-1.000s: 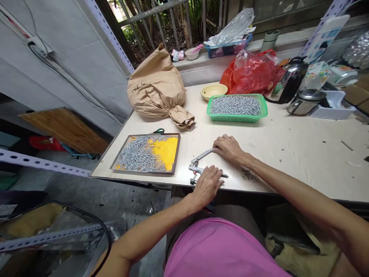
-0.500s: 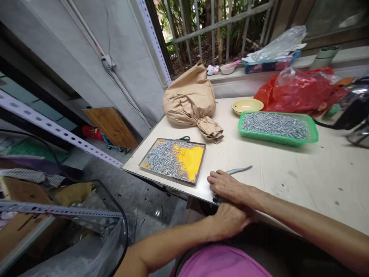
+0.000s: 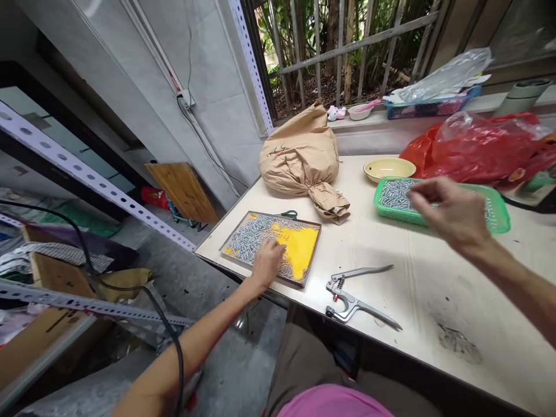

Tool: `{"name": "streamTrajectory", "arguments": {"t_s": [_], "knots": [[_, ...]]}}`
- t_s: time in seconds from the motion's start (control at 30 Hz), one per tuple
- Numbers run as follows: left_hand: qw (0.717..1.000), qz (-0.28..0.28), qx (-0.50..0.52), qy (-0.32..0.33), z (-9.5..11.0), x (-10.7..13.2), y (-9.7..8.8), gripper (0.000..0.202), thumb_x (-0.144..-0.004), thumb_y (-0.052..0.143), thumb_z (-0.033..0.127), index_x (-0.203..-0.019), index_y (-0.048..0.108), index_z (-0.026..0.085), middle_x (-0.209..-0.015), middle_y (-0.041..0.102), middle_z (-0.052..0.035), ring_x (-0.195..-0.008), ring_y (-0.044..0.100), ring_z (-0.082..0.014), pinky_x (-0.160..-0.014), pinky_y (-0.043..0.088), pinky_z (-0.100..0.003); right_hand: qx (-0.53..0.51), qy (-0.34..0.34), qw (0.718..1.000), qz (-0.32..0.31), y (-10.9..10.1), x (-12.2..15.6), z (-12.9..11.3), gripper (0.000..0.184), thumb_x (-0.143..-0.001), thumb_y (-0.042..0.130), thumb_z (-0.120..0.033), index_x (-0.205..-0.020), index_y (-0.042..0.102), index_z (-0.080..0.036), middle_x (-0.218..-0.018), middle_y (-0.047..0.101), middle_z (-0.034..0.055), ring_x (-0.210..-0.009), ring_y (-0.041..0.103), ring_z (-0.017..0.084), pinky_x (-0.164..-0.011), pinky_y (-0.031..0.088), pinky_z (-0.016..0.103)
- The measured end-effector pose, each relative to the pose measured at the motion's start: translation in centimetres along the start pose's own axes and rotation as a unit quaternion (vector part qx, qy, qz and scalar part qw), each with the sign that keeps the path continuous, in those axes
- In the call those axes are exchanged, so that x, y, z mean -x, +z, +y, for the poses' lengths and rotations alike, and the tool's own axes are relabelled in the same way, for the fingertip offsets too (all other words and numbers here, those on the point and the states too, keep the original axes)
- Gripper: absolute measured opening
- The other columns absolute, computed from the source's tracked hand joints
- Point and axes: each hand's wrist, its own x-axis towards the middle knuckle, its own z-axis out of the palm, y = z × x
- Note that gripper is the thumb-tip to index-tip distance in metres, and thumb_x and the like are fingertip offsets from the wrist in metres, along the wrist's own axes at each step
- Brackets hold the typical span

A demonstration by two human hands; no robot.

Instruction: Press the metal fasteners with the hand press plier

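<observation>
My left hand (image 3: 268,263) reaches over the shallow tray (image 3: 303,282), its fingers curled together and pointing down at the small silver metal pins (image 3: 247,236) on the yellow base. My right hand (image 3: 454,211) is at the green plastic basket (image 3: 499,223), which is full of similar metal pins (image 3: 393,193). Its thumb and fingertips come together in a pinch. What either hand holds, if anything, is too small or hidden to make out. Between the hands, a silver hand-plier tool (image 3: 350,301) with spread handles lies on the table near its front edge, untouched.
Behind the tray stand a tied brown paper sack (image 3: 299,156) and green-handled scissors (image 3: 289,214). A yellow oval dish (image 3: 390,168) and a red plastic bag (image 3: 478,147) sit beyond the basket. Perforated metal shelving (image 3: 108,188) runs along the left.
Both hands have parted from the table's front edge, leaving the plier tool lying there. The left has gone to the tray, the right out to the green basket. The view has shifted slightly.
</observation>
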Motion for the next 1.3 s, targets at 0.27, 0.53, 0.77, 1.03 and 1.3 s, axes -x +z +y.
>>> {"name": "streamTrajectory", "arguments": {"t_s": [0.27, 0.53, 0.77, 1.03, 1.3], "knots": [[0.989, -0.125, -0.063, 0.049, -2.9, -3.3, 2.0, 0.025, -0.089, 0.044, 0.02, -0.08, 0.067, 0.018, -0.089, 0.056, -0.009, -0.095, 0.046, -0.0231, -0.068, 0.039, -0.03, 0.138, -0.072, 0.976, -0.152, 0.1, 0.8, 7.1, 0.027, -0.087, 0.05, -0.043, -0.099, 0.066, -0.025, -0.092, 0.064, 0.011, -0.076, 0.061, 0.024, -0.071, 0.045, 0.041], [0.99, -0.123, -0.005, 0.067, -1.8, -4.9, 1.4, 0.018, -0.081, 0.051, 0.012, -0.069, 0.064, 0.016, -0.083, 0.061, -0.0118, -0.092, 0.051, -0.0238, -0.078, 0.042, -0.034, 0.042, -0.081, 0.9, -0.426, 2.1, 14.4, -2.6, 0.03, -0.095, 0.035, -0.029, -0.101, 0.063, -0.02, -0.096, 0.063, 0.0076, -0.082, 0.061, 0.018, -0.071, 0.045, 0.029], [0.884, -0.239, 0.368, -0.158, 6.3, -1.1, 0.5, 0.019, -0.077, 0.058, 0.032, -0.08, 0.064, 0.014, -0.055, 0.054, 0.0033, -0.045, 0.045, -0.0086, -0.046, 0.037, -0.021, 0.102, -0.093, 0.873, -0.469, 2.2, 15.1, -3.8, 0.022, -0.093, 0.044, -0.031, -0.092, 0.061, -0.018, -0.093, 0.059, 0.0067, -0.077, 0.057, 0.016, -0.063, 0.035, 0.027], [0.786, -0.349, 0.454, -0.233, 10.5, 0.9, 2.1, 0.021, -0.072, 0.062, 0.033, -0.069, 0.062, 0.012, -0.046, 0.048, 0.0057, -0.037, 0.037, -0.0049, -0.035, 0.025, -0.018, 0.136, -0.072, 0.876, -0.458, 2.2, 14.8, -3.0, 0.022, -0.096, 0.039, -0.026, -0.091, 0.059, -0.017, -0.091, 0.059, 0.0063, -0.076, 0.055, 0.015, -0.058, 0.029, 0.026], [0.758, -0.394, 0.445, -0.268, 10.9, 0.6, 2.8, 0.024, -0.07, 0.066, 0.035, -0.066, 0.059, 0.012, -0.051, 0.053, 0.0043, -0.037, 0.04, -0.0034, -0.035, 0.025, -0.017, 0.146, -0.062, 0.876, -0.456, 2.3, 15.1, -2.9, 0.023, -0.096, 0.039, -0.027, -0.092, 0.059, -0.017, -0.093, 0.06, 0.0067, -0.08, 0.055, 0.016, -0.058, 0.029, 0.026]]}}
